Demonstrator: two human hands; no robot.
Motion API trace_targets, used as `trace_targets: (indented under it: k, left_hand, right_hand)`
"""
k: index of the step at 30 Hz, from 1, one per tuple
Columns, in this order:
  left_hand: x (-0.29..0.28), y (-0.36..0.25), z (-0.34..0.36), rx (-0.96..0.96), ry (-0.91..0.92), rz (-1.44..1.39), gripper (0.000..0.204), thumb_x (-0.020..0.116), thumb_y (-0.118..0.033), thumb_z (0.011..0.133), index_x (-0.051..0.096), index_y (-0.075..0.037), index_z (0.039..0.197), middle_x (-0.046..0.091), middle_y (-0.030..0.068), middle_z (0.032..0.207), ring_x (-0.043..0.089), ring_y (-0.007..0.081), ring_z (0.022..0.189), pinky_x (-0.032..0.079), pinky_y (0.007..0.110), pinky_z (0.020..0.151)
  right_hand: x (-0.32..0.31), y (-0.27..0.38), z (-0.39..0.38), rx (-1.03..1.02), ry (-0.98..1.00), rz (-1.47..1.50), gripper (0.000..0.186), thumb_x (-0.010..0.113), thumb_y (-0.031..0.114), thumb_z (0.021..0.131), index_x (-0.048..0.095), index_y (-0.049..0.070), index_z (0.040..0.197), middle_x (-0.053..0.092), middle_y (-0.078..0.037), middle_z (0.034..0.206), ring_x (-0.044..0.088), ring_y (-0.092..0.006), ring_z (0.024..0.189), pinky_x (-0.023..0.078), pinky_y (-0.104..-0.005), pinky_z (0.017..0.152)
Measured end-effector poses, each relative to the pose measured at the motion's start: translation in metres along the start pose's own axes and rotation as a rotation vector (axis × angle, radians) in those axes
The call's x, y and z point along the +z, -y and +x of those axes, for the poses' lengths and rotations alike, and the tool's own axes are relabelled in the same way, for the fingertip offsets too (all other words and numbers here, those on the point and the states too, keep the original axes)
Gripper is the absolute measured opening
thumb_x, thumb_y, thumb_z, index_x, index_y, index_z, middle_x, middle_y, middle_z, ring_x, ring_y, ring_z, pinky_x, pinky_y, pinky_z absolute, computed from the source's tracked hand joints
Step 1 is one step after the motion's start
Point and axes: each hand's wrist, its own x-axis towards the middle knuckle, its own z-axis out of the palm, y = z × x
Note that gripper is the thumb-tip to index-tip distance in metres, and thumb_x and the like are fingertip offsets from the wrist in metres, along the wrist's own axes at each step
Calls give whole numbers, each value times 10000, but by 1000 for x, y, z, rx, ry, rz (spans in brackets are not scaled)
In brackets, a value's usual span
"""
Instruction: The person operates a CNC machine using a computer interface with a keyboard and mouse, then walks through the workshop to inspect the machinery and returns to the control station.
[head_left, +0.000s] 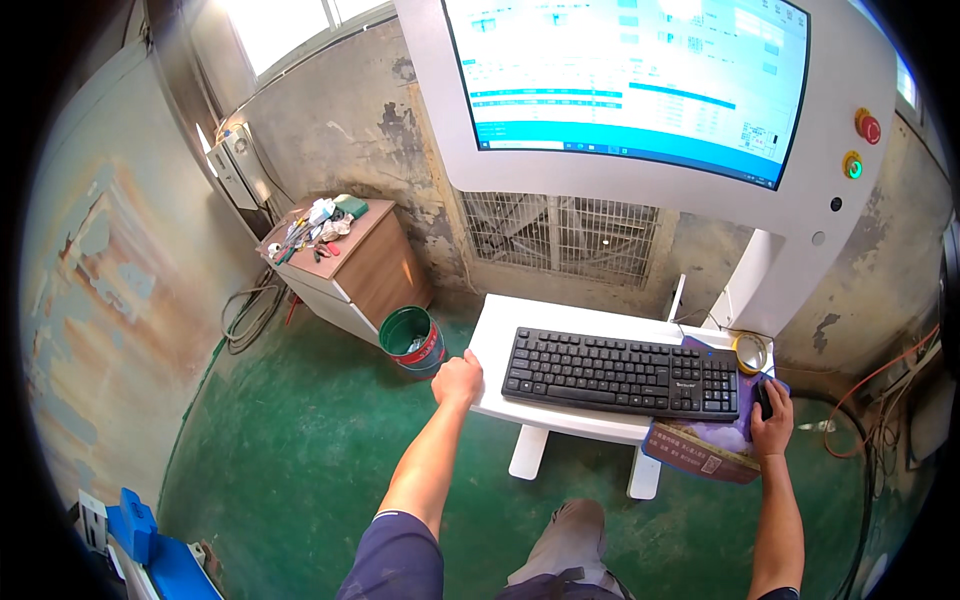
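My right hand [771, 419] rests on a black computer mouse [763, 397] lying on a purple mouse pad [715, 445] at the right end of a white shelf [492, 350]. My left hand [458, 380] is closed in a fist against the shelf's left front corner, holding nothing I can see. A black keyboard [620, 372] lies between the two hands. Above it a large lit monitor [628, 75] sits in a white console housing [800, 215].
A red button [868, 126] and a green button [852, 165] sit on the console's right side. A roll of tape [749, 352] lies behind the mouse. A green bucket [412, 340] and a brown cabinet [345, 265] with cluttered tools stand left. Cables lie at the right [880, 400].
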Motion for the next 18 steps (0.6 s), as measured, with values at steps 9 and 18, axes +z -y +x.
trace_targets:
  k: [9, 18]
  left_hand:
    - [0, 0, 0, 7, -10, 0, 600, 303, -437, 950, 698, 16, 957, 671, 247, 981, 644, 391, 966, 487, 472, 871]
    - [1, 0, 0, 14, -24, -9, 623, 293, -443, 947, 697, 30, 940, 667, 260, 972, 645, 399, 955, 488, 481, 871]
  right_hand:
    - [0, 3, 1, -3, -17, 1, 428, 648, 57, 731, 627, 54, 1158, 559, -133, 1265, 530, -321, 1169, 423, -378, 998]
    - [-1, 5, 0, 15, -18, -1, 407, 650, 56, 729, 638, 54, 1136, 559, -130, 1259, 534, -319, 1163, 428, -376, 991]
